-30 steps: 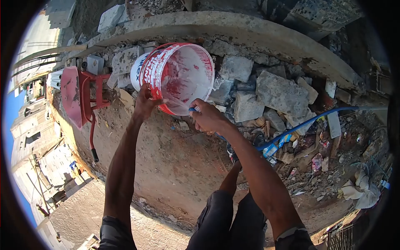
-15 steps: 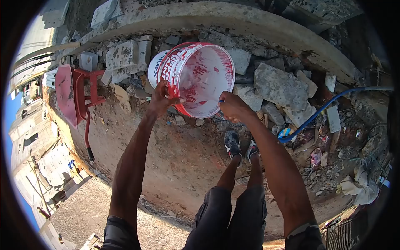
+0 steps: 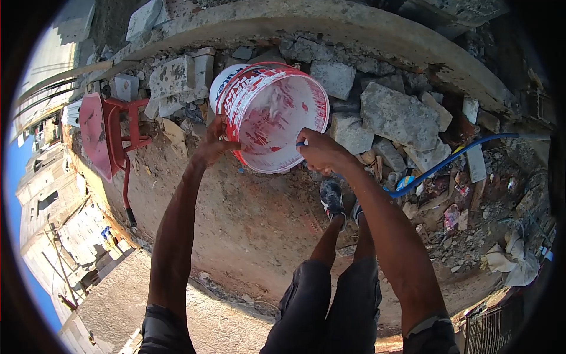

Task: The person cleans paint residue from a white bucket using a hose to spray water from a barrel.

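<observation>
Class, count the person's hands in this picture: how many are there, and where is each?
2. The left hand is at the bucket, beside its rim; the right hand grips the blue hose near the bucket's mouth.
</observation>
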`<move>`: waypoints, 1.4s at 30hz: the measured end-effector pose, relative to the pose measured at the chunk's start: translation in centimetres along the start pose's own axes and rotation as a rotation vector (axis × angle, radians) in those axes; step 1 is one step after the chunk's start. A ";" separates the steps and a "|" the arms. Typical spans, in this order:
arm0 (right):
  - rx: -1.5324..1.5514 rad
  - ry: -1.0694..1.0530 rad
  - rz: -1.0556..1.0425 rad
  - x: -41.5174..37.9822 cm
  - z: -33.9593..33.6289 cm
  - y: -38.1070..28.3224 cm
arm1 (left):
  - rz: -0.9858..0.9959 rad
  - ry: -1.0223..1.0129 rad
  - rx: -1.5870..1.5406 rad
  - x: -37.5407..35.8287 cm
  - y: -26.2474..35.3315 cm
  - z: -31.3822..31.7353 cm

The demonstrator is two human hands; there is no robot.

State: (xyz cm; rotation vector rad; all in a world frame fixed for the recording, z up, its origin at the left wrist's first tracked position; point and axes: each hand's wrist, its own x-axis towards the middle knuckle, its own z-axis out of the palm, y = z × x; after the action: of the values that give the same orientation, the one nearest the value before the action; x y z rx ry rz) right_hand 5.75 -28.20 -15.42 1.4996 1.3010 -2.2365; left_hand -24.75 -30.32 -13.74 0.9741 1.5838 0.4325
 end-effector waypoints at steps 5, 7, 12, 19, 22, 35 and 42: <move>0.046 -0.054 -0.112 -1.2 2.2 -2.3 | -0.044 0.034 0.104 -0.3 -1.0 -3.4; 0.095 0.021 -0.167 -0.5 3.2 -2.7 | -0.026 0.026 0.114 -0.7 -1.1 -4.3; -0.021 0.216 -0.353 0.8 5.8 -2.8 | -0.075 -0.008 0.102 -0.4 -1.0 -5.8; -0.032 -0.167 -0.248 0.8 6.0 -2.9 | -0.097 -0.060 -0.023 0.5 0.6 -6.1; 0.007 -0.039 -0.231 1.2 5.8 -2.5 | -0.104 -0.017 0.061 0.3 0.8 -6.1; 0.033 0.261 -0.416 2.1 5.1 -4.0 | -0.123 -0.065 -0.008 2.4 2.0 -5.6; 0.017 0.375 -0.279 1.1 4.1 -4.8 | -0.148 0.005 -0.023 4.5 4.4 -3.1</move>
State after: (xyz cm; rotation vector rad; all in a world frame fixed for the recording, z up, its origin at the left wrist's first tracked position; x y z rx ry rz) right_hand -0.18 -27.87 -13.09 1.9197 1.6928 -2.1934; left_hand -26.05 -23.52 -12.53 0.8321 1.6396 0.3499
